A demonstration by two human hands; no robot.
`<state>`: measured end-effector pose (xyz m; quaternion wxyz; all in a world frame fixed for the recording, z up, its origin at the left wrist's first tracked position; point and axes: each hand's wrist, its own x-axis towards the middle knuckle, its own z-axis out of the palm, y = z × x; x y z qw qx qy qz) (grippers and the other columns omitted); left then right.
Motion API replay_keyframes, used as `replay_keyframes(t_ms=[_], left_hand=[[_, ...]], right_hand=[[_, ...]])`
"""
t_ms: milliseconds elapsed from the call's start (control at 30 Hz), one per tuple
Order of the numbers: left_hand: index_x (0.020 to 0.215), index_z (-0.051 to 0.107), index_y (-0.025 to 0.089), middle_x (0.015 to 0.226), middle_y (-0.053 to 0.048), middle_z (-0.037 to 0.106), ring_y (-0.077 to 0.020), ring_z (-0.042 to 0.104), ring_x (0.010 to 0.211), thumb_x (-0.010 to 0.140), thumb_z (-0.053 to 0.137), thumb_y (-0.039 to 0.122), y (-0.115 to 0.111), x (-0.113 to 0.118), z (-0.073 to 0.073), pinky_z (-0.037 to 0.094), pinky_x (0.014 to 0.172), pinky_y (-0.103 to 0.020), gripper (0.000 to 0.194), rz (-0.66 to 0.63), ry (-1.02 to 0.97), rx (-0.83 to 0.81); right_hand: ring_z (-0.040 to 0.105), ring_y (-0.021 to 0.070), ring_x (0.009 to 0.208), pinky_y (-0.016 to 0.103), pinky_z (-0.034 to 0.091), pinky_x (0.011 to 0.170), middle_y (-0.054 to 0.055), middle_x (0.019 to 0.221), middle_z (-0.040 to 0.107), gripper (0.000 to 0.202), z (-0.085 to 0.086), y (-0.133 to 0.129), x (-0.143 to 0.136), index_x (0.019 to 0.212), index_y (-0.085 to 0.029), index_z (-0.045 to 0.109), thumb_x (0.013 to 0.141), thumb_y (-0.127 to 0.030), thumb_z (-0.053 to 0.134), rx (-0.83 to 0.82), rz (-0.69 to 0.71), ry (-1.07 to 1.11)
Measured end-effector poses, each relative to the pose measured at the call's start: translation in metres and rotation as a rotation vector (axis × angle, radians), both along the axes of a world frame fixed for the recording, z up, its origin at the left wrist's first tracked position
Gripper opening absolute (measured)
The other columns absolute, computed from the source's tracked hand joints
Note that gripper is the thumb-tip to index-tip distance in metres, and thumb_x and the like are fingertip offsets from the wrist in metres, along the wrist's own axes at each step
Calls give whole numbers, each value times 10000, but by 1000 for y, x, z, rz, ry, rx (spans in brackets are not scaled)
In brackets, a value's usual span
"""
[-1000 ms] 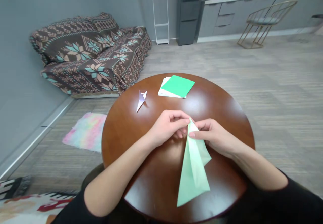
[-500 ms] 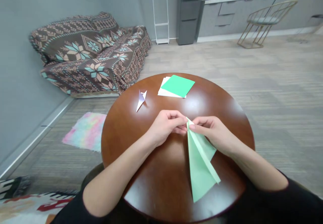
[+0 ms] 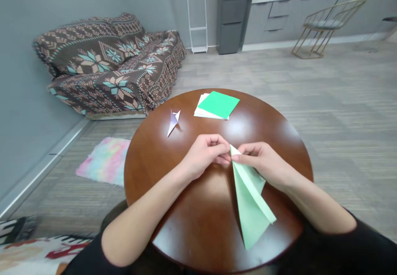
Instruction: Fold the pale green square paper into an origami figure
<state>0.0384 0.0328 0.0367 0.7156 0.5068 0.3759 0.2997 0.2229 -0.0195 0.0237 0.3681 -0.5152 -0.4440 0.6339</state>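
Between my two hands is a partly folded sheet of light green paper (image 3: pixel 250 209), its pointed top pinched and its wider end fanning down toward me over the table. My left hand (image 3: pixel 209 151) is closed, thumb and fingers pinching the paper's top corner from the left. Just below that tip, my right hand (image 3: pixel 260 159) grips the folded edge between thumb and fingers. A lengthwise fold runs down the sheet, and another flap shows behind it under my right hand. Whether the paper's lower end touches the table, I cannot tell.
The round brown table (image 3: pixel 192 225) carries a small purple-and-white folded paper piece (image 3: pixel 173 123) at the left. A bright green sheet (image 3: pixel 218 104) lies over white sheets at the far side. Beyond stand a patterned sofa (image 3: pixel 118 68) and a gold-framed chair (image 3: pixel 325 25).
The lower end of the light green paper has swung slightly to the right. Both hands keep their pinch near its top, almost in the same place.
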Motion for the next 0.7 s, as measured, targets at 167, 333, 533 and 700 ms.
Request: replay_keyframes(t_ms=[167,333,533,700], left_hand=[[715,638,125,646,-18,653,-79,618,566,749,700,199,-1,1,-4,525,562,-174,102,0,-3,41],[708,620,131,630,-3,639,-72,606,552,744,691,200,-4,4,-5,511,540,-163,106,36,-3,76],[703,607,135,622,-2,634,-76,596,546,747,681,211,-7,6,-5,527,547,-180,115,55,8,104],[741,629,133,625,-2,625,-84,594,556,762,682,229,-8,6,-3,533,545,-189,111,49,-14,82]], right_hand=[[408,77,477,227,253,459,-31,545,530,375,-3,0,0,684,-156,658,687,-474,856,-1,6,17],[425,74,508,223,281,489,-27,587,549,333,-4,-1,0,729,-149,678,748,-448,824,15,22,81],[461,86,547,227,324,522,-6,656,602,344,-4,-1,1,775,-151,692,810,-485,766,58,17,82],[467,93,550,234,333,533,-5,644,604,338,-5,-1,3,756,-153,697,807,-479,770,62,29,89]])
